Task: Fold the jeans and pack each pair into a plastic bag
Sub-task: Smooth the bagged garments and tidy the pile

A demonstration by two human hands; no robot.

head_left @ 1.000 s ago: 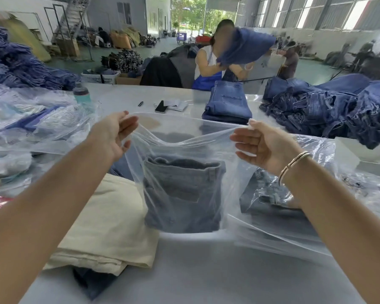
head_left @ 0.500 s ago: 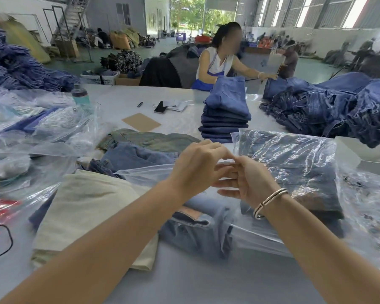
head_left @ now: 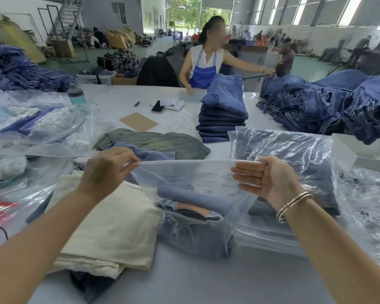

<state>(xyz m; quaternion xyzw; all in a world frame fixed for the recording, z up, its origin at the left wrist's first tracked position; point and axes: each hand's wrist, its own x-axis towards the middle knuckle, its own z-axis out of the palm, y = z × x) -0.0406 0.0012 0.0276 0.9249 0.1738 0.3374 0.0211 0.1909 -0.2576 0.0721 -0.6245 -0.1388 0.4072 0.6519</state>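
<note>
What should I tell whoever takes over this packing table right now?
Left hand pinches the left end of the plastic bag opening; right hand holds the right end, fingers straight, thumb hidden. Folded blue jeans are already inside the bag on the table.
Done: this pair is folded and bagged.
Left: close the opening, put it with the bagged jeans on the right, then bag the folded jeans stack.

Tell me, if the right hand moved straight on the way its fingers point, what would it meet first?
Likely the left hand: the right hand points leftward along the clear plastic bag edge; depth is unclear.
</note>
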